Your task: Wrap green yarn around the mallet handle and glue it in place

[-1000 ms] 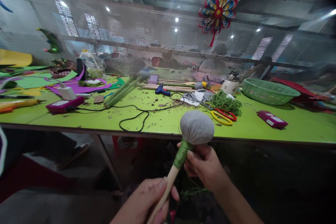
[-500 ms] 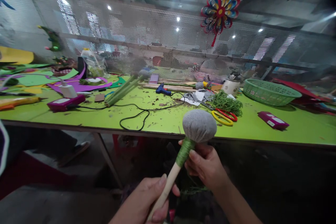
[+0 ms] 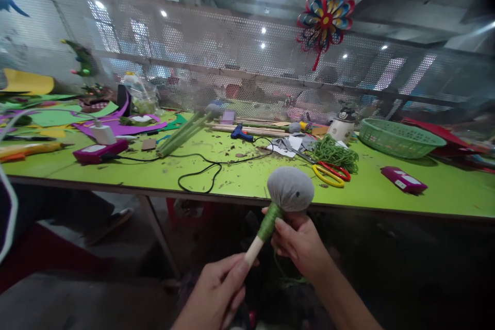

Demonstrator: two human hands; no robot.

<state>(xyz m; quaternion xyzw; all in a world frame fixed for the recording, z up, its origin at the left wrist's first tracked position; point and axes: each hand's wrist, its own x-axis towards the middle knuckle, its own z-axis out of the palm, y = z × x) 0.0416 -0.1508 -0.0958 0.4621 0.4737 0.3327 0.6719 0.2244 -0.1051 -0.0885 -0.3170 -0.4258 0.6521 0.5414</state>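
A wooden stick (image 3: 253,251) with a round grey cloth-covered head (image 3: 291,188) is held tilted in front of the table edge. Green yarn (image 3: 269,223) is wound round the stick just below the head. My left hand (image 3: 222,289) is closed round the bare wood lower down. At the wrapped part, my right hand (image 3: 299,240) pinches the green yarn with thumb and fingers, just under the head. Loose green strands hang below my right hand. A small dark spot shows on the head's right side.
On the green table (image 3: 240,178) lie scissors (image 3: 328,172), a heap of green yarn (image 3: 334,153), a blue glue gun (image 3: 242,133) with a looping black cord, and purple boxes (image 3: 404,179). A green basket (image 3: 402,138) stands at the right, coloured sheets at the left.
The stick has turned, bringing the dark spot on its head into sight. My left hand has shifted its grip on the wood, and the head sits slightly lower and further left.
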